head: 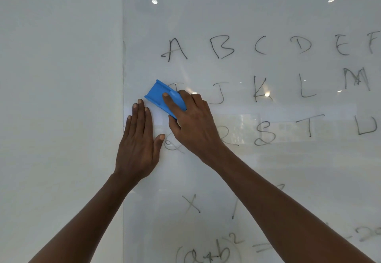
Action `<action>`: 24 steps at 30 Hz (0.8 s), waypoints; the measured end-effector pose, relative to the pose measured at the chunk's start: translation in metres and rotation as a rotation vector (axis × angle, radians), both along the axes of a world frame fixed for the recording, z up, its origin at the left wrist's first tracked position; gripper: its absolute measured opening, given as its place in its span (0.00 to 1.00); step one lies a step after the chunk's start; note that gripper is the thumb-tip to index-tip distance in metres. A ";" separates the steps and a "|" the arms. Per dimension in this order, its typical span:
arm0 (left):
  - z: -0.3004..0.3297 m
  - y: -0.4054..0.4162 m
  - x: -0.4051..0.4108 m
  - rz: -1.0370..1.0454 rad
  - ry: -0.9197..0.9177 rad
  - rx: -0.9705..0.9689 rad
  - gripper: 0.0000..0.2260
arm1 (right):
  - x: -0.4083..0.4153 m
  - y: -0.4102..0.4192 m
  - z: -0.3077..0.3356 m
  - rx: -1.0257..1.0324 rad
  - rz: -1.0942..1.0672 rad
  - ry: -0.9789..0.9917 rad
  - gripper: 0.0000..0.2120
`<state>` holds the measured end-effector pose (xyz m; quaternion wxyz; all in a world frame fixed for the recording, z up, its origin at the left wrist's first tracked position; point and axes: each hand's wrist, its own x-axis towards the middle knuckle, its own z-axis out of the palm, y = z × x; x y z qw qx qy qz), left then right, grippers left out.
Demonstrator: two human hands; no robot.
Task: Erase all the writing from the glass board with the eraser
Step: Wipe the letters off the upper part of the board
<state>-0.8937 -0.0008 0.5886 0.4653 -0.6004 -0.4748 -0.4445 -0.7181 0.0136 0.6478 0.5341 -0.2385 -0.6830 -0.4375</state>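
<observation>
A glass board fills the right two thirds of the head view, its left edge running down at about a third of the width. Black handwritten letters stand on it in rows, from A onward, with a formula at the bottom. My right hand is shut on a blue eraser, pressed tilted against the glass over the first letter of the second row. My left hand lies flat on the board's left edge, fingers together, just below and left of the eraser.
A plain white wall lies left of the board. Ceiling lights reflect in the glass. A faint letter Q shows between my two hands, and an X lower down.
</observation>
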 end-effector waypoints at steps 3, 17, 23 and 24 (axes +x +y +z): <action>0.001 0.000 0.001 0.008 0.001 0.005 0.34 | 0.010 0.002 0.009 0.002 0.008 0.002 0.24; 0.000 -0.001 0.000 0.020 0.008 0.011 0.34 | 0.062 0.010 0.066 -0.040 0.021 0.117 0.25; 0.000 -0.002 0.001 0.010 0.005 0.005 0.34 | 0.100 0.017 0.101 -0.053 0.028 0.191 0.25; 0.000 -0.003 0.001 0.007 0.001 0.004 0.34 | 0.108 0.018 0.107 -0.057 0.034 0.205 0.24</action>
